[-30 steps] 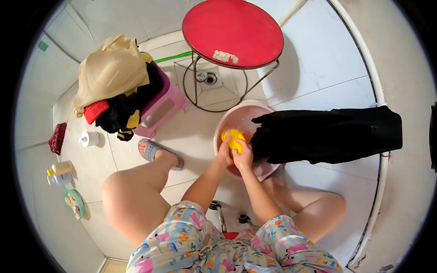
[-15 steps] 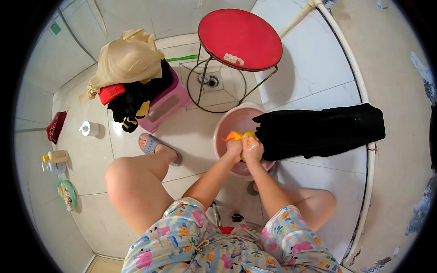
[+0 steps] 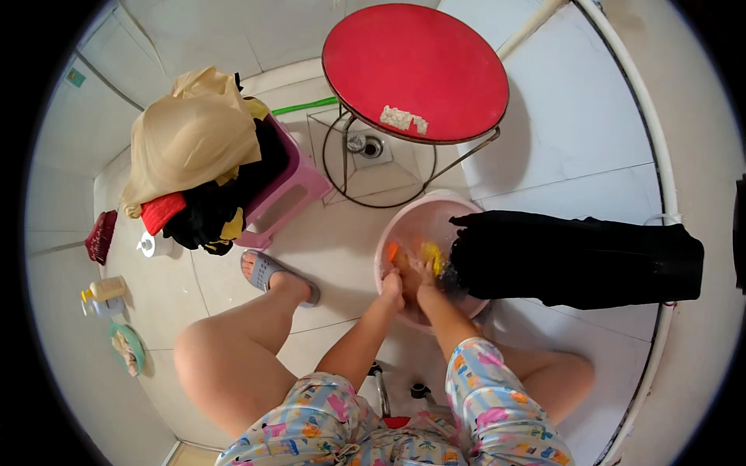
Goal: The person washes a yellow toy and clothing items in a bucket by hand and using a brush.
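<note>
A pink plastic basin [image 3: 386,233] with water in it stands on the floor in front of me. Both my hands reach down into it. My left hand [image 3: 395,287] is closed at the basin's left side, on the orange end of a wet orange-and-yellow cloth [image 3: 432,256]. Beside the yellow part is my right hand [image 3: 424,276], its fingers smeared by motion, so its grip is unclear. The cloth's middle is hard to make out in the water. A long black garment [image 3: 575,260] lies flat from the right ledge, its ragged-looking end over the basin's right side.
A round red stool [image 3: 420,70] stands behind the basin, above a floor drain [image 3: 371,147]. To the left, a pink plastic stool [image 3: 291,194] bears piled clothes [image 3: 194,132]. Bottles [image 3: 105,289] and a green dish [image 3: 136,349] line the left wall. A pipe [image 3: 653,155] edges the right ledge.
My hands have lowered and moved apart, from squeezing the bunched cloth together to being in the basin with its orange and yellow parts spread. The view has shifted slightly.
</note>
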Demonstrator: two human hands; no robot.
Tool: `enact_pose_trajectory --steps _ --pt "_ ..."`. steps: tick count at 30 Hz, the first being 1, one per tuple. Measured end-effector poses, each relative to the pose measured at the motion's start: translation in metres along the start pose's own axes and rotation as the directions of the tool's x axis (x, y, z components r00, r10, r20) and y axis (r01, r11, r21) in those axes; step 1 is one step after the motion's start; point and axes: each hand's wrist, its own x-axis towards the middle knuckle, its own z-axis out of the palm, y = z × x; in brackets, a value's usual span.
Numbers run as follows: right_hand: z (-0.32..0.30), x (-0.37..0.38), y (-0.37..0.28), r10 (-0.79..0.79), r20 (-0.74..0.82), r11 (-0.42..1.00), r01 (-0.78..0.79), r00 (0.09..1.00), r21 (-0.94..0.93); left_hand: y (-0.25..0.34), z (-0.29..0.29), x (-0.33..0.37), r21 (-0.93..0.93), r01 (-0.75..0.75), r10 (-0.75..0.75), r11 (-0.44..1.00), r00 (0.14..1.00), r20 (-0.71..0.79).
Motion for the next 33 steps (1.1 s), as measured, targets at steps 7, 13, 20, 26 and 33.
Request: enact_pose_trajectory --steps 7,13,20,26,33 --pt "-0.03 -0.004 -0.039 0.656 -0.234 0.697 -0.457 0.717 0.553 0.009 -0.018 0.012 -0.052 -0.091 0.095 0.995 0.992 0.081" --pt "-0.002 -0.009 0.024 0.517 -0.147 0.089 0.118 0.843 0.989 0.007 0.025 -0.013 -0.23 0.062 0.031 0.971 0.924 0.38" --pt "-0.065 -0.087 0.023 0.555 -0.181 -0.098 0.279 0.812 0.955 0.043 0.024 -0.066 -0.116 0.179 -0.033 0.977 0.667 0.744" --pt "-0.088 -0.115 -0.029 0.695 -0.477 0.53 0.065 0.538 0.845 0.039 0.024 -0.076 -0.134 -0.179 0.223 0.975 0.731 0.644" --pt "-0.064 -0.069 0.047 0.591 -0.443 0.52 0.101 0.674 0.848 0.037 0.025 -0.084 0.064 -0.624 0.534 0.779 0.713 0.454"
